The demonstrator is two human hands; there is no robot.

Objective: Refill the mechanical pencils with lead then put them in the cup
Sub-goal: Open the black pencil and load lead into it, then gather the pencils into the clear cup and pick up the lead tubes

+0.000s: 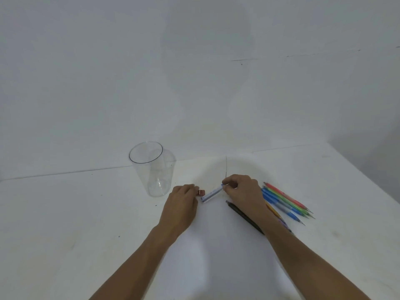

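A clear plastic cup [154,169] stands upright on the white table, left of my hands. My right hand [242,189] pinches the upper end of a blue-and-white lead case [211,194] that lies slanted on the table. My left hand [181,204] rests just left of it, its fingertips touching a small red piece [200,192]. A black mechanical pencil [244,217] lies below my right hand. Several coloured pencils [285,202], red, green and blue among them, lie in a bunch to the right, partly hidden by my right forearm.
The white table [86,224] meets a white wall just behind the cup. Its right edge [368,178] runs diagonally past the coloured pencils.
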